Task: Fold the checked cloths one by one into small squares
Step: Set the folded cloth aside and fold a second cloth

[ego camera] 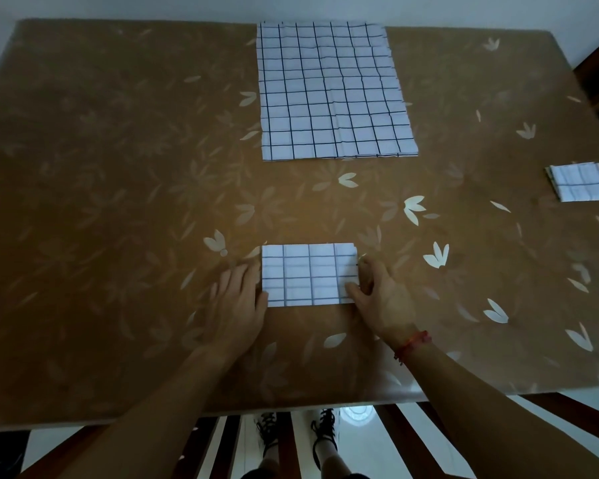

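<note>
- A brown counter (118,202) with a pale leaf pattern is seen from above, its near edge close to the person.
- A white checked cloth folded to a rectangle (308,274) lies flat near that near edge, between the two hands.
- The left hand (239,299) is laid flat on the counter just beside the rectangle's left edge. Its fingers (235,278) are straight and released, and the thumb touches the cloth's lower left corner.
- The right hand (381,295) is set at the rectangle's right edge. The thumb rests on top of the cloth and the curled fingers (370,267) are closed against the edge, so that the edge is pinched.
- A red cord bracelet (413,345) is worn on the right wrist.
- A larger stack of flat white cloths with dark check lines (332,91) lies at the far edge of the counter, well apart from the hands.
- A small folded square of white checked cloth (579,181) lies near the counter's right edge, apart from the stack. Layered edges show on its left side.
- Below the near edge, dark wooden slats (287,451) and two dark laced shoes (267,430) are seen over a pale floor.
</note>
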